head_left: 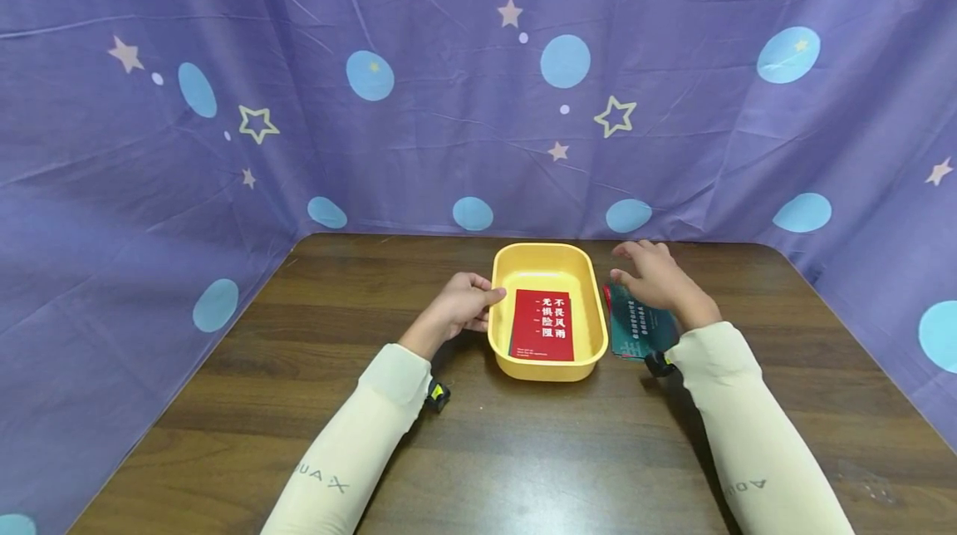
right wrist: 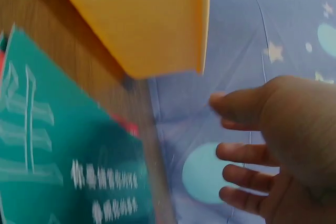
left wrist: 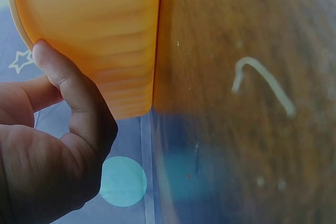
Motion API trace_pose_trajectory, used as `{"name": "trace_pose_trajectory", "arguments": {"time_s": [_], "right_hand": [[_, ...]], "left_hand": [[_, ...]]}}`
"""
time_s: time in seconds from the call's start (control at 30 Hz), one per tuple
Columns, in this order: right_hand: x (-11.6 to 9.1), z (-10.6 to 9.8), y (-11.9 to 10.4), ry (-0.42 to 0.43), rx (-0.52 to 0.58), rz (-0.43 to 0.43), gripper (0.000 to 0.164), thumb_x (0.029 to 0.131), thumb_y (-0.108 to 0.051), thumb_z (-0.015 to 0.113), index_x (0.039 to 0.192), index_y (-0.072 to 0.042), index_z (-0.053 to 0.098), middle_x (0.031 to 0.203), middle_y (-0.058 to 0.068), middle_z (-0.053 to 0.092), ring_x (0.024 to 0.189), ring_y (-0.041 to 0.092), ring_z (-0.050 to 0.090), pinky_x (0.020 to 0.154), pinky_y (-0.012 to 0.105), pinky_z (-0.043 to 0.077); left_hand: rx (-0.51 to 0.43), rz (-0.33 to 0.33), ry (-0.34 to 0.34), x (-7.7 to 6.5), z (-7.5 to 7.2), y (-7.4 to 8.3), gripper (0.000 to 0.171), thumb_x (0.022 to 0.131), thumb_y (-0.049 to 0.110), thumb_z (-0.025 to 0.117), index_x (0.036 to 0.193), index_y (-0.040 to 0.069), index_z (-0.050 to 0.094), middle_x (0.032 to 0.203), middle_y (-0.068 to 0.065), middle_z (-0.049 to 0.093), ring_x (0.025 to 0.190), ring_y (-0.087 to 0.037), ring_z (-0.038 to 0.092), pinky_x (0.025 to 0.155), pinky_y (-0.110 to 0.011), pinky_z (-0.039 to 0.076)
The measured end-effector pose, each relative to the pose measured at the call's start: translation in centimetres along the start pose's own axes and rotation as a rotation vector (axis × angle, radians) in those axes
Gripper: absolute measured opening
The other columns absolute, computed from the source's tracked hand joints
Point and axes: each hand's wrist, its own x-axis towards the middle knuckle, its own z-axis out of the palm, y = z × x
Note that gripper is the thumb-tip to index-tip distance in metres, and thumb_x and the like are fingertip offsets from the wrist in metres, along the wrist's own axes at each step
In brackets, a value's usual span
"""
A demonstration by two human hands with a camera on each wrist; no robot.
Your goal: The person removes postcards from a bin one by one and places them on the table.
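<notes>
One yellow tray [head_left: 549, 370], rim pinched by the left hand [head_left: 461, 303]; one red card [head_left: 544, 324] uppermost inside. One green-topped card pile [head_left: 630, 334], number unclear; right hand [head_left: 661, 279] released nearby.

Left arm [head_left: 355, 435] and right arm [head_left: 748, 427] are both stretched forward.
The left hand [head_left: 462, 303] is pinching between thumb [left wrist: 86, 100] and fingers [left wrist: 38, 92]; the right hand [head_left: 661, 276] hangs in the air, its fingers [right wrist: 248, 153] slightly bent and spread.

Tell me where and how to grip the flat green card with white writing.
Probably pinch the green card by its right edge, coming from the right: it lies flat, and the yellow rounded-rectangular plastic tray stands close beside its left edge.
</notes>
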Motion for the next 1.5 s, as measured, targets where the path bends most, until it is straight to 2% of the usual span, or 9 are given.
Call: {"name": "trace_pose_trajectory", "arguments": {"time_s": [0.23,0.5,0.83,1.07,1.2,1.33,1.5], "right_hand": [[0.9,0.3,-2.4,0.020,0.058,-0.028,0.045,0.099,-0.023,0.058,0.133,0.004,0.047,0.127,0.024,0.050,0.117,0.038,0.041,0.097,0.055,0.039],[1.3,1.3,-5.2,0.016,-0.003,-0.101,0.052,0.098,-0.029,0.060,0.135,0.004,0.045,0.126,0.023,0.050,0.114,0.035,0.043,0.098,0.051,0.042],[1.6,2.8,-7.3,-0.140,0.021,-0.084,0.074,0.092,-0.045,0.064,0.147,-0.005,0.036,0.144,0.017,0.041,0.132,0.034,0.035,0.109,0.052,0.035],[1.7,3.8,-7.7,-0.201,0.004,-0.143,0.086,0.085,-0.053,0.069,0.148,-0.005,0.034,0.142,0.014,0.045,0.129,0.029,0.041,0.107,0.048,0.038],[1.7,4.4,-8.0,-0.241,-0.073,-0.126,0.092,0.082,-0.062,0.067,0.150,-0.008,0.034,0.139,0.010,0.050,0.123,0.025,0.048,0.106,0.045,0.040],[1.6,4.8,-8.3,-0.264,-0.185,-0.122,0.098,0.079,-0.070,0.064,0.150,-0.009,0.035,0.136,0.007,0.054,0.120,0.021,0.052,0.111,0.046,0.032],[1.6,5.0,-8.5,-0.286,-0.250,-0.126,0.105,0.074,-0.076,0.063,0.149,-0.008,0.036,0.137,0.007,0.054,0.122,0.019,0.051,0.112,0.048,0.026]], "left_hand": [[-0.007,0.005,-0.005,0.0,0.0,0.0,0.028,0.095,0.016,0.065,0.108,-0.001,0.047,0.079,-0.013,0.058,0.050,-0.012,0.055,0.048,-0.027,0.057],[-0.013,0.008,-0.005,0.0,0.0,-0.1,0.028,0.095,0.016,0.065,0.108,-0.001,0.047,0.078,-0.013,0.058,0.050,-0.012,0.055,0.048,-0.027,0.057],[-0.010,0.016,-0.003,-0.1,0.0,-0.1,0.027,0.095,0.016,0.065,0.107,-0.001,0.047,0.081,-0.015,0.059,0.050,-0.012,0.055,0.047,-0.027,0.057],[-0.010,0.014,-0.008,0.0,0.0,-0.1,0.027,0.095,0.015,0.065,0.106,0.000,0.046,0.079,-0.014,0.058,0.049,-0.012,0.054,0.046,-0.026,0.056],[-0.012,0.012,-0.012,0.0,0.0,-0.1,0.027,0.095,0.015,0.065,0.107,0.000,0.046,0.079,-0.014,0.058,0.049,-0.012,0.054,0.046,-0.025,0.056],[-0.008,0.016,-0.013,0.0,0.0,0.0,0.028,0.095,0.015,0.065,0.107,-0.001,0.046,0.079,-0.014,0.058,0.049,-0.012,0.054,0.047,-0.026,0.056],[-0.006,0.007,-0.014,0.1,0.0,0.0,0.028,0.095,0.015,0.065,0.108,-0.001,0.046,0.078,-0.013,0.057,0.049,-0.012,0.054,0.046,-0.025,0.056]]}}
